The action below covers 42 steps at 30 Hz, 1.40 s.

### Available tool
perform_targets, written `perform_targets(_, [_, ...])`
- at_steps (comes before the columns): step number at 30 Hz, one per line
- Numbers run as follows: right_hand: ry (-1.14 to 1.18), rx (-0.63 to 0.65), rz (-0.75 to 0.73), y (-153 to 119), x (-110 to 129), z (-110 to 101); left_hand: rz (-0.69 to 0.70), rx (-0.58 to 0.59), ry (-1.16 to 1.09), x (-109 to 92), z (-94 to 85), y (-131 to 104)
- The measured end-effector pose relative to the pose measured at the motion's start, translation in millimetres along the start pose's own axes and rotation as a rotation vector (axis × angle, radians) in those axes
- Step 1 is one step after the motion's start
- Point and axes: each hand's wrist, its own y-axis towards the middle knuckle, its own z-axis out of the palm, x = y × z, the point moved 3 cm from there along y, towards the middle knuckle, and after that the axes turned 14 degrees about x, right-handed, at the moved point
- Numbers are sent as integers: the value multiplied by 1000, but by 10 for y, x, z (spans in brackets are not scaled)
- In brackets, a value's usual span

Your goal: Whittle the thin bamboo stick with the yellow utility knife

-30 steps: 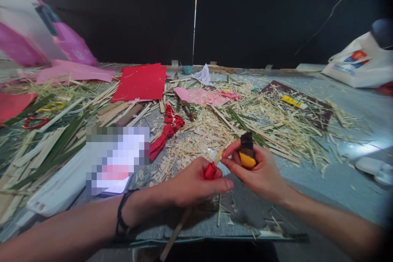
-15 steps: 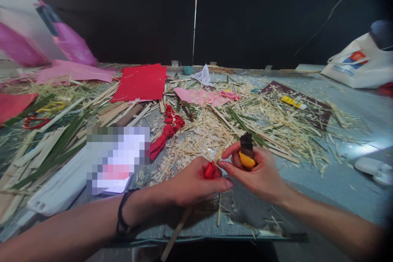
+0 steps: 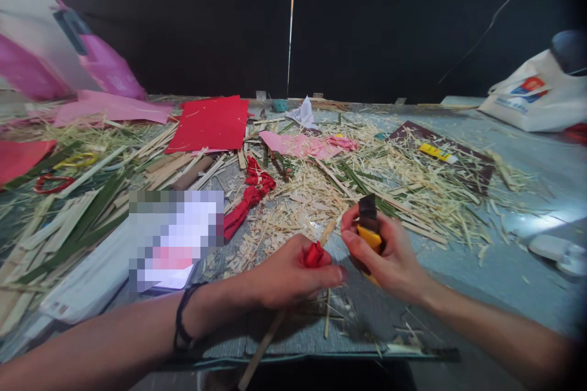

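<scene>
My left hand is closed around a thin bamboo strip, which slants from the lower edge of the view up through my fingers. Red crumpled paper is bunched around the strip near its upper end, beside my thumb and forefinger. The strip's pale tip sticks out above the paper. Just to the right, apart from the strip, my right hand grips a yellow-and-black utility knife in curled fingers. The knife's blade does not show. A twisted piece of red paper lies beyond my left hand.
Bamboo shavings cover much of the table. On the left lie a blurred-out phone, a white power bank and scissors. Red paper, a glue stick and a white mouse-shaped object lie farther off.
My right hand has drawn back from the strip's tip, and its fingers have curled in around the knife. My left hand and the strip have hardly moved.
</scene>
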Motion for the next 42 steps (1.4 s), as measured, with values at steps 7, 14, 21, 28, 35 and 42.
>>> perform_targets(7, [71,10,84,-16,-57,23,3,-5,-19,5,-15,15])
perform_targets(14, [58,78,149,29,-4,76,-8,-3,14,-7,2,8])
perform_targets(21, [205,126,192,-14,-95,47,-11,-5,-52,-18,25,-1])
perform_targets(28, [161,145,193,9,-36,75,-7,10,-10,-10,16,3])
perform_targets(35, [243,160,187,-38,-90,65,-16,42,19,-15,9,5])
perform_targets(42, [249,154,214,-34,-112,66,-19,35,18,14,14,5])
